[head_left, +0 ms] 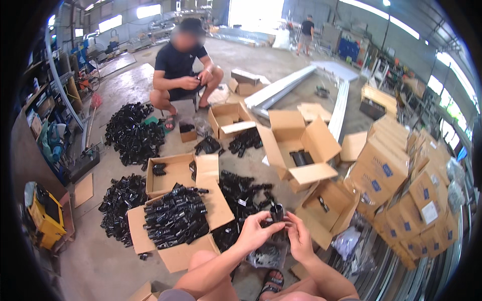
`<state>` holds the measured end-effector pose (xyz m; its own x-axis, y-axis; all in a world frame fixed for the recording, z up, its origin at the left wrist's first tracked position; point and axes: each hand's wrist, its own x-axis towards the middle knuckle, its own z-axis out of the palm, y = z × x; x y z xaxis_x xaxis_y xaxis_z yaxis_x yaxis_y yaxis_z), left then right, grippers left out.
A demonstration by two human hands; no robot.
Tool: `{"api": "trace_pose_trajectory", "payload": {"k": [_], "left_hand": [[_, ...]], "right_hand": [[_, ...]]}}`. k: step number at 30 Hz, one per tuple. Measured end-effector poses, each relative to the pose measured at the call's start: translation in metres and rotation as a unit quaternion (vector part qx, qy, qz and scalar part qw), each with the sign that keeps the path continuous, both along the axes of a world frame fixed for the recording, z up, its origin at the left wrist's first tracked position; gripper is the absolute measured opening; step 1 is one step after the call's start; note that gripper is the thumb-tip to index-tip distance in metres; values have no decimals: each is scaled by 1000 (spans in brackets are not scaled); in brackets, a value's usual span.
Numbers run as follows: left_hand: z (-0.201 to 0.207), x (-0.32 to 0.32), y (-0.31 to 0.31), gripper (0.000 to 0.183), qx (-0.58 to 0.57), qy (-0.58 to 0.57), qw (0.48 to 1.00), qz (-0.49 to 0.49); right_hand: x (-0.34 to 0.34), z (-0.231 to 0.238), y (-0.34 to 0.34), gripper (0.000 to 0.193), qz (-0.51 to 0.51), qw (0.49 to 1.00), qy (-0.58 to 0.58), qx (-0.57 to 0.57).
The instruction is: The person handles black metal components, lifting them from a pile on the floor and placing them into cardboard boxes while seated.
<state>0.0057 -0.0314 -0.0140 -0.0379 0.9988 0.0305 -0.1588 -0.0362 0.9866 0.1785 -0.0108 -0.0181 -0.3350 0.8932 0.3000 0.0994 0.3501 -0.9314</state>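
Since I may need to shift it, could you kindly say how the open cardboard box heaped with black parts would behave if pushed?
The cardboard box would probably feel heavy, given its large heap of black parts. Some could slide off, being piled loosely. Its thin, spread flaps would likely bend.

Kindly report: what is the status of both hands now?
Left hand holds black part. Right hand beside it, contact unclear. Plastic bag below, seemingly not blocking.
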Motion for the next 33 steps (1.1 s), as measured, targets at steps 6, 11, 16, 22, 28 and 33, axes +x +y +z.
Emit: {"api": "trace_pose_trajectory", "payload": {"k": [6, 11, 16, 22, 28, 33], "left_hand": [[6, -22, -3, 27, 133, 217, 956, 146], [6, -38, -13, 34, 110, 247, 953, 137], [34, -32, -26, 38, 146, 192, 965, 107], [18, -81, -52, 39, 96, 267, 951, 127], [19, -81, -41, 41, 120, 250, 957, 91], [14, -98, -33, 38, 117, 268, 945, 148]], "right_hand": [[26, -115, 39, 30, 32, 946, -285, -154], [26, -267, 30, 40, 295, 680, -662, -115], [62, -422, 20, 52, 5, 789, -591, -167], [-35, -380, -20, 50, 35, 728, -604, -323], [-19, -384, -21, 47, -21, 768, -585, -259], [-25, -355, -28, 16, -123, 860, -478, -133]]}}
